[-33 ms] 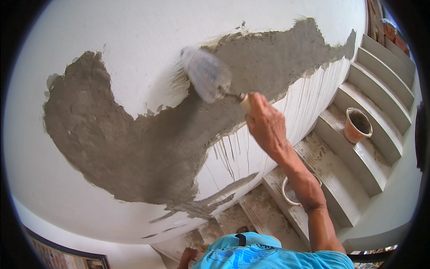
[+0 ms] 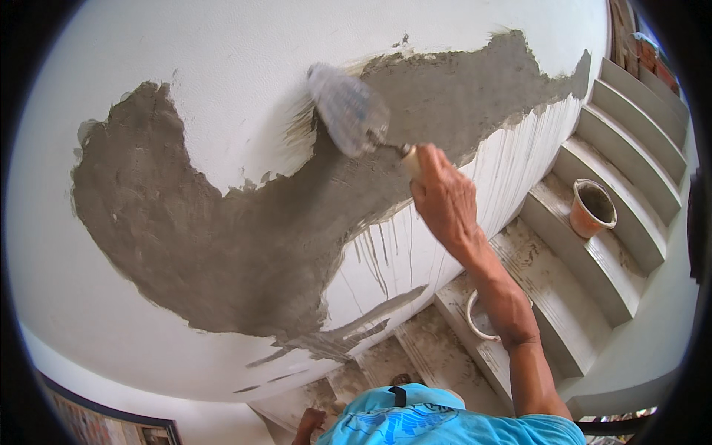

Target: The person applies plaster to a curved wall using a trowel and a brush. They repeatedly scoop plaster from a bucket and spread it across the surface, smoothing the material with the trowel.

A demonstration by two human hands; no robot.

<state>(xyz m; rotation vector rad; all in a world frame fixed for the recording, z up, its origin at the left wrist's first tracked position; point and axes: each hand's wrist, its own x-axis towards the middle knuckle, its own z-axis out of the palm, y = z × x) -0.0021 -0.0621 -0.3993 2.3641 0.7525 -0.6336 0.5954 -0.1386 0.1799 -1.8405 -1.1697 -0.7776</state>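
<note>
Fingers (image 2: pixel 428 158) of right hand (image 2: pixel 448 199) wrapping trowel handle (image 2: pixel 409 164); blade (image 2: pixel 348 113) pointing toward upper left; left hand (image 2: pixel 311 421) showing near bottom, its grip unclear.

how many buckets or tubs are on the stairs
2 in view: an orange bucket on the stairs at the right, and a white-rimmed tub lower down, partly hidden behind the right forearm. Others may be hidden.

Plaster (image 2: pixel 245 252) lies on the wall (image 2: pixel 222 52), with the trowel (image 2: pixel 348 110) in front. To the right are stairs (image 2: pixel 552 293), and a bucket (image 2: pixel 591 211) sits on one step (image 2: pixel 621 258).
</note>
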